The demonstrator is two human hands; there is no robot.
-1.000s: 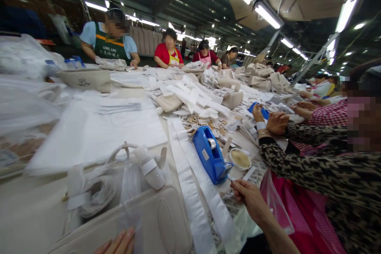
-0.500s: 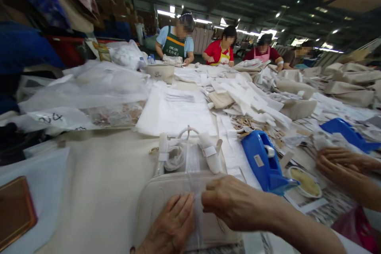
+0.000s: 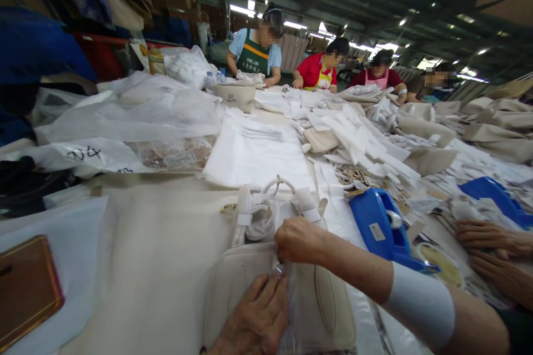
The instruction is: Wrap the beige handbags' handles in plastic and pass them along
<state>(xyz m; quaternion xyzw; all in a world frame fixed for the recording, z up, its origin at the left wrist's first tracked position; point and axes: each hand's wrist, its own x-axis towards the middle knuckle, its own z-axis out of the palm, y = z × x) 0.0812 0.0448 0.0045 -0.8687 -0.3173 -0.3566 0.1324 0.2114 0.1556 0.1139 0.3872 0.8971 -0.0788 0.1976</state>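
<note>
A cream handbag [image 3: 237,283] lies on the work surface, with its wrapped handle [image 3: 280,182] and coiled strap [image 3: 260,222] at the far end. A clear plastic strip [image 3: 292,310] runs lengthwise over the middle of the bag. My left hand [image 3: 258,310] rests on the bag, its fingers closed together at the strip. Just beyond it, my right hand [image 3: 300,241] is closed in a pinch on the same strip. A short shiny stretch of plastic shows between the two hands. The fingertips of my right hand are partly hidden.
A blue tape dispenser [image 3: 372,224] stands right of the bag, near a co-worker's hands [image 3: 495,249]. A phone [image 3: 29,288] lies at the left. White foam sheets [image 3: 258,150] and a plastic bag of parts [image 3: 125,116] lie beyond. Several people work across the table.
My right hand has moved away from me along the bag, from the right of my left hand to beyond it. My left-hand fingers look more bent. The view has shifted slightly left.
</note>
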